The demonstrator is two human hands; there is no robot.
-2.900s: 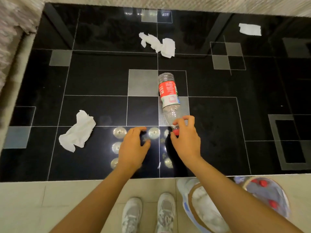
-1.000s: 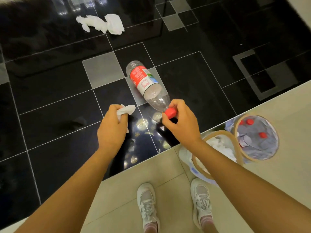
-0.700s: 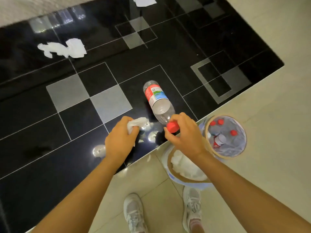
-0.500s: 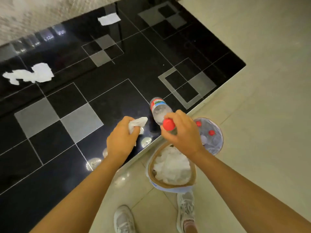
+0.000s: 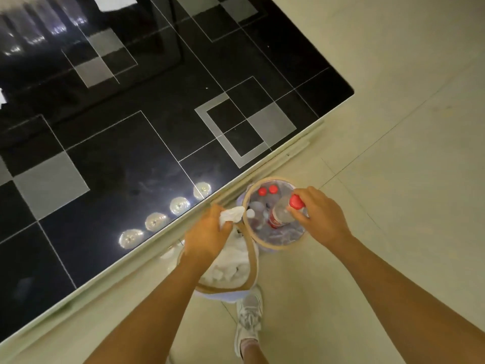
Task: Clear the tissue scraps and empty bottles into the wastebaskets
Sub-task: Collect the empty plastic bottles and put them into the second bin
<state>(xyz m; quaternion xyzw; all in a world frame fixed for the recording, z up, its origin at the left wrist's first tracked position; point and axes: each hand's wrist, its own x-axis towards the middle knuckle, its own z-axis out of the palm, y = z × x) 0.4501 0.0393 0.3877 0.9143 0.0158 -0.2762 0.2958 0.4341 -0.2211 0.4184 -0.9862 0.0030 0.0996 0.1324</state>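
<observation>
1. Your right hand (image 5: 319,218) pinches the red cap end of the empty bottle (image 5: 281,212), which hangs neck-up over the open mouth of the far wastebasket (image 5: 278,248).
2. The bottle's lower end blends into the bottles already in that basket; you cannot tell whether it touches them.
3. Your left hand (image 5: 207,236) is clenched around a tissue scrap (image 5: 231,215), a white tuft sticking out past the fingers, above the near wastebasket (image 5: 252,261).
4. Your left hand and forearm cover much of that basket; only white tissue and part of its tan rim show.
5. On the black table (image 5: 118,153), one tissue scrap (image 5: 114,1) is cut off by the top edge and another (image 5: 2,97) by the left edge.
6. One shoe (image 5: 248,317) shows on the floor; the other is hidden.
</observation>
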